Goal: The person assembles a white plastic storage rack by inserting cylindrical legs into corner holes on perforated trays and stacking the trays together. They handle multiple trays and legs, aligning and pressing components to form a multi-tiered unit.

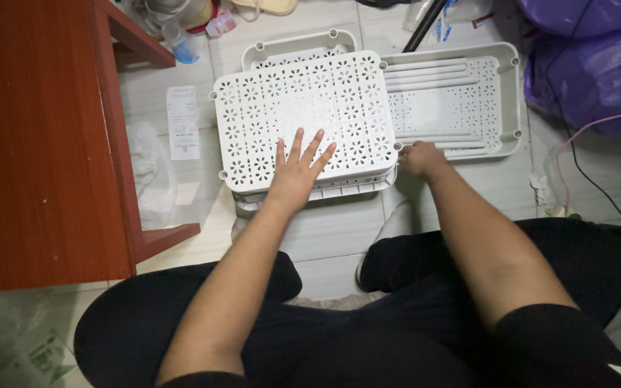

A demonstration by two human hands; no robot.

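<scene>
Head view: your left hand (297, 171) lies flat, palm down, fingers spread wide, on the top white perforated tray (303, 115), close to its near edge at about 6 o'clock of the panel; that grip is wide and clasps nothing. The tray rests on a stack of similar trays (325, 192), whose edges peek out below it at 6 o'clock and behind it at 12 o'clock, all on the tiled floor (339, 230). Your right hand (420, 158) sits at the tray's near right corner, about 4 o'clock, fingers curled in a narrow grip at the corner; you cannot tell from here whether they pinch the rim or only press against it. At 3 o'clock of the stack, touching it, lies 1 more tray (501, 108) turned open side up, with several white rods (425, 75) inside. At 9 o'clock stands a reddish wooden cabinet (37, 136), with a paper slip (182, 122) and clear plastic wrap (149, 172) on the floor between it and the stack. Purple bags (591, 65) sit at 2 o'clock. Your legs in black clothing (397, 316) fill the near side.
</scene>
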